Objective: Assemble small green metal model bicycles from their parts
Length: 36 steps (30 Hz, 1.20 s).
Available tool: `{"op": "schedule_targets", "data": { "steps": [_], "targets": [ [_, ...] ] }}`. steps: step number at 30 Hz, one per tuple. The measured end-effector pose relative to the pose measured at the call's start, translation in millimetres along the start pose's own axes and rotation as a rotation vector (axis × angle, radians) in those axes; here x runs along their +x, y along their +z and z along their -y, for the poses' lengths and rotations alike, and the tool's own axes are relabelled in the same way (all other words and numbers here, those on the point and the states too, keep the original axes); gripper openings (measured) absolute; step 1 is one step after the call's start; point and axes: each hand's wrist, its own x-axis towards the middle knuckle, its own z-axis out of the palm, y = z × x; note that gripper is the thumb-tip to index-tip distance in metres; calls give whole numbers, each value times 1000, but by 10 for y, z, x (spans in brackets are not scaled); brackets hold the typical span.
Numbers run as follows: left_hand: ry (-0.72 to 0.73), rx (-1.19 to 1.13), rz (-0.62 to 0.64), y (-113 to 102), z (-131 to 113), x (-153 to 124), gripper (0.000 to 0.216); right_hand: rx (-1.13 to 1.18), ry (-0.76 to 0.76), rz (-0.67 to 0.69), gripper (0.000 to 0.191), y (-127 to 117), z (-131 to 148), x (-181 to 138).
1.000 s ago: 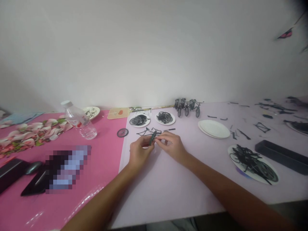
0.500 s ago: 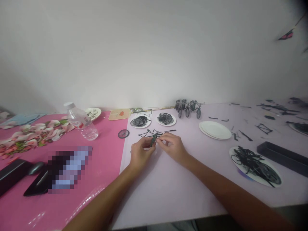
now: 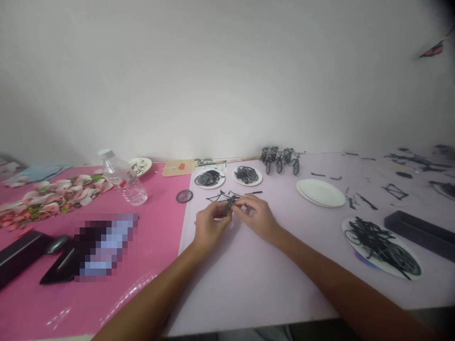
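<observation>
Between my fingertips is a small dark green model bicycle part (image 3: 229,206); its exact shape is partly hidden. My left hand (image 3: 212,222) is closed on it, thumb and fingers on either side. From the right, my right hand (image 3: 259,218) pinches at the same part, its fingertips close together. Just beyond the hands lies a thin black bicycle frame (image 3: 214,196) on the table. A loose spoked wheel (image 3: 184,196) rests on the pink cover to the left.
Two plates (image 3: 224,180) of black parts stand behind my hands, with assembled model bicycles (image 3: 279,160) by the wall. Stacked white plates (image 3: 322,193), a parts plate (image 3: 350,241) and a black tray (image 3: 419,235) are at right. Left are a bottle (image 3: 124,182) and petals (image 3: 53,196).
The whole view has shifted slightly, so things appear a little farther right. My hands keep nearly the same grip on the green part.
</observation>
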Motion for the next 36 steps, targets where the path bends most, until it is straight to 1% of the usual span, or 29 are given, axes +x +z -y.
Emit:
{"op": "schedule_targets", "data": {
  "steps": [5, 7, 10, 15, 20, 23, 28, 29, 33, 36],
  "targets": [
    [10, 17, -1, 12, 7, 2, 22, -35, 12, -11, 18, -11, 8, 6],
    [17, 24, -5, 10, 7, 4, 21, -46, 18, -16, 16, -17, 5, -4],
    [29, 29, 2, 2, 3, 4, 21, -76, 22, 12, 4, -23, 4, -19],
    [61, 47, 28, -2, -6, 2, 23, -99, 28, 62, 7, -10, -2, -27],
    [64, 65, 8, 9, 32, 20, 22, -104, 53, 69, 5, 3, -22, -20],
    [67, 65, 0, 13, 55, 29, 23, -134, 38, 77, 10, -6, -16, -2],
    [76, 61, 25, 16, 46, 24, 24, -146, 16, 143, 24, -41, 28, 20],
    [77, 60, 26, 15, 42, 23, 25, -134, 29, 157, 23, -47, 34, 17],
    [86, 63, 30, 5, 32, 19, 28, -102, 95, 180, 9, -48, 24, -11],
    [90, 67, 33, 9, 44, 19, 27, -98, 112, 166, 9, -38, 4, -14]
  ]
}}
